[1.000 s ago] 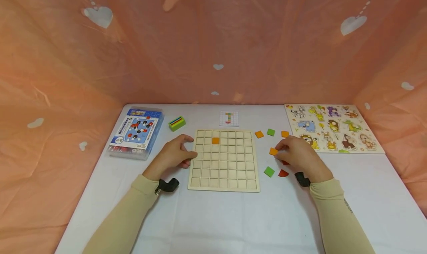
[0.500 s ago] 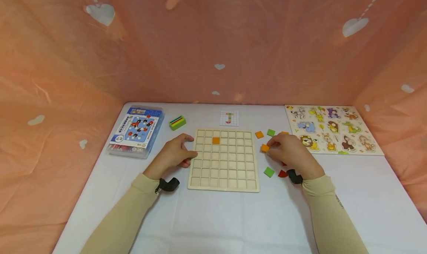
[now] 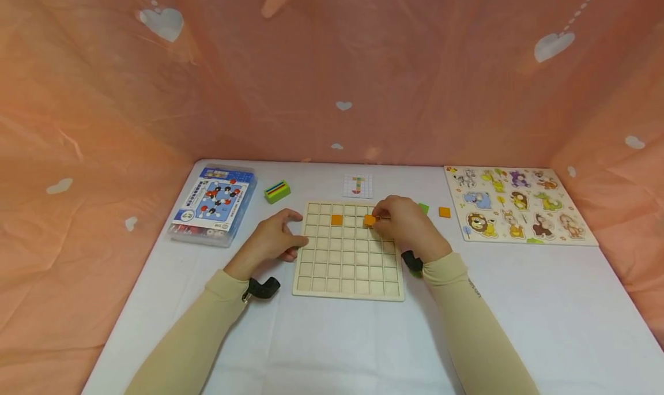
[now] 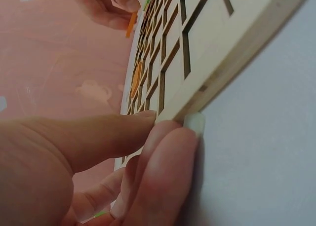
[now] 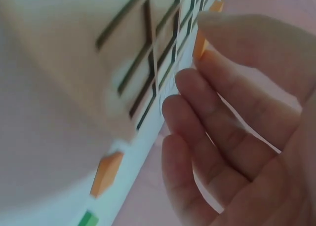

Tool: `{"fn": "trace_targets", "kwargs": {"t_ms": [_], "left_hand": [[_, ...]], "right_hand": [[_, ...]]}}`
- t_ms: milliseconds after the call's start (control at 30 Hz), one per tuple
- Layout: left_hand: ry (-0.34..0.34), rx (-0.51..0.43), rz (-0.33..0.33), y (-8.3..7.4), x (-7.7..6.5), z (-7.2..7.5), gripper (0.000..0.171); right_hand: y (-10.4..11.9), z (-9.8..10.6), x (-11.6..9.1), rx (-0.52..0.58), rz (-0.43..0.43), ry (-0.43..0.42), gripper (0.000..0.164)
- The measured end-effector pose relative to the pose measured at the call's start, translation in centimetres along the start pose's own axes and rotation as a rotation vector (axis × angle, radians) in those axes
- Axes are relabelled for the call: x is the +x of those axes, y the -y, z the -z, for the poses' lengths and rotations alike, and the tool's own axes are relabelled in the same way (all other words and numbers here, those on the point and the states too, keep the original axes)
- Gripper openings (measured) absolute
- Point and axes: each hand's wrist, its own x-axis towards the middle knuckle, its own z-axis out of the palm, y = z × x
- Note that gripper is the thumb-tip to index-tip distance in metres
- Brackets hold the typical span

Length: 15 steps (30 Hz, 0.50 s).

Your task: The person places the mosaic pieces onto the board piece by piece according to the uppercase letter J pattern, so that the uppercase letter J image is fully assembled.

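We record left hand (image 3: 267, 239) pinching grid board (image 3: 349, 258) at left edge, right hand (image 3: 412, 226) pinching orange tile (image 3: 369, 221) over its far right.

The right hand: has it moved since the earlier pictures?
Yes. In the head view, the right hand has moved leftward, from beyond the right edge of the board to over its upper right part, holding an orange square.

The pale wooden grid board (image 3: 341, 268) lies flat, its nine o'clock edge held by the left hand (image 3: 268, 238). A square orange tile (image 3: 337, 220) sits in a cell toward eleven; a second orange tile (image 3: 369, 221), pinched by the right hand (image 3: 411, 224), is over the cells toward one o'clock.
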Motion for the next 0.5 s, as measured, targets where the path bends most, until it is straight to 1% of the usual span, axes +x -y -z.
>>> {"fn": "trace_targets", "kwargs": {"t_ms": [233, 400, 500], "left_hand": [[-0.001, -0.001, 0.006, 0.1, 0.0, 0.0, 0.06], [-0.004, -0.004, -0.001, 0.1, -0.1, -0.1, 0.06], [0.0, -0.001, 0.003, 0.0, 0.0, 0.0, 0.06]], "right_hand": [[0.3, -1.4, 0.7, -0.026, 0.013, 0.005, 0.018], [0.9, -1.6, 0.9, -0.072, 0.014, -0.016, 0.018], [1.0, -1.7, 0.9, -0.08, 0.007, -0.018, 0.018]]}}
